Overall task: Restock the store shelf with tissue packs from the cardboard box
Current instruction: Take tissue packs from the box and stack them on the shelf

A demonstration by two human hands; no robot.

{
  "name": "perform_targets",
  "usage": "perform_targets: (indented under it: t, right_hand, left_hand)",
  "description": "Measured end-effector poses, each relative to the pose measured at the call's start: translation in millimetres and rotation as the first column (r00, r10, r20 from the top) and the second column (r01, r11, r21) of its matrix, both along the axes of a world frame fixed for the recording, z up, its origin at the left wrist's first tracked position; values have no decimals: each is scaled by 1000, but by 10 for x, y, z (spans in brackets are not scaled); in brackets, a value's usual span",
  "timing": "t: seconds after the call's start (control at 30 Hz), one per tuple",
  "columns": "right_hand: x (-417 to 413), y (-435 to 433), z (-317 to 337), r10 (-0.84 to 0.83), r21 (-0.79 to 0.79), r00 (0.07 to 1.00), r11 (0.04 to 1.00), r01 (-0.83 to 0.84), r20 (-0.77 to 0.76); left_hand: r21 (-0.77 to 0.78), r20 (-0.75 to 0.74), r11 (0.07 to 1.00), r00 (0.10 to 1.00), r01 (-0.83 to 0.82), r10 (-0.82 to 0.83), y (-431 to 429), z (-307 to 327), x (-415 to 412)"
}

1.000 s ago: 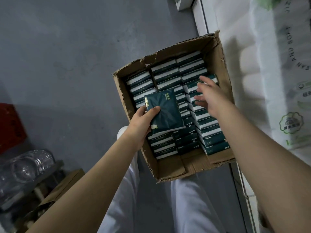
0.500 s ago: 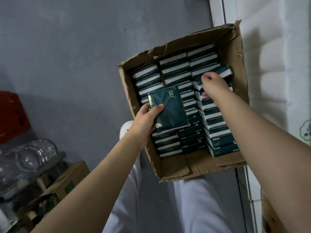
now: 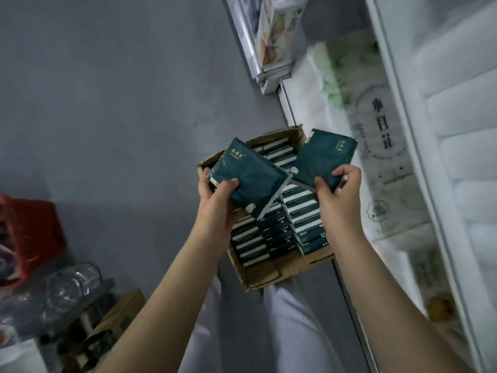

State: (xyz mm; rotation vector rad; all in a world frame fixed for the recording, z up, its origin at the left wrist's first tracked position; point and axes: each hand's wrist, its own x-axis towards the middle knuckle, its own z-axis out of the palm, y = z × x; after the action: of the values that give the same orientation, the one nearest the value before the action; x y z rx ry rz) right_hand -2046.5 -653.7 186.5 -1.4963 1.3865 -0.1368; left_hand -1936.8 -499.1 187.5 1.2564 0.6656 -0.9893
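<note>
Left hand (image 3: pixel 215 196) grips one green tissue pack (image 3: pixel 248 176), right hand (image 3: pixel 340 191) pinches another (image 3: pixel 321 160) — both above the cardboard box (image 3: pixel 265 275), shelf (image 3: pixel 403 146) rightward.

We see a dim, cool-toned scene; the shelf (image 3: pixel 415 157) at right glows pale and washed out. Motion blur smears it, and wide-angle distortion bends the edges. The floor (image 3: pixel 107 103) lies in soft shadow.
</note>
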Motion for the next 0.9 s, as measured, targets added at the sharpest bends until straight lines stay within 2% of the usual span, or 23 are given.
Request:
perform_targets:
  t: [0.13, 0.2, 0.37, 0.5, 0.63, 0.73, 0.9]
  right_hand:
    - [189, 155, 1121, -221, 58, 957, 975, 214, 186]
    - [280, 212, 1871, -212, 4, 935, 976, 220, 283]
    - [402, 263, 3028, -183, -63, 893, 972, 227, 410]
    - [344, 331, 4034, -199, -208, 818, 910, 359, 539]
    - [168, 360, 4621, -187, -255, 767, 873, 417, 613]
    - [-69, 390, 5101, -159, -319, 727, 821, 473, 668]
    - [-546, 458, 5701, -105, -403, 668, 725, 558, 737]
  left_hand:
    - [-103, 36, 993, 998, -50, 54, 55, 1005, 267]
    - [-170, 55, 983, 996, -64, 75, 130, 1690, 384]
    - [-350, 44, 933, 994, -80, 102, 287, 2695, 529]
    - [-431, 164, 901, 986, 44, 30, 291, 3508, 654]
    - [-431, 318, 880, 946, 199, -59, 188, 4089, 696]
    - [-447, 470, 816, 872, 366, -134, 50, 4560, 650]
    - [-360, 702, 715, 679, 599, -216, -125, 5263, 336]
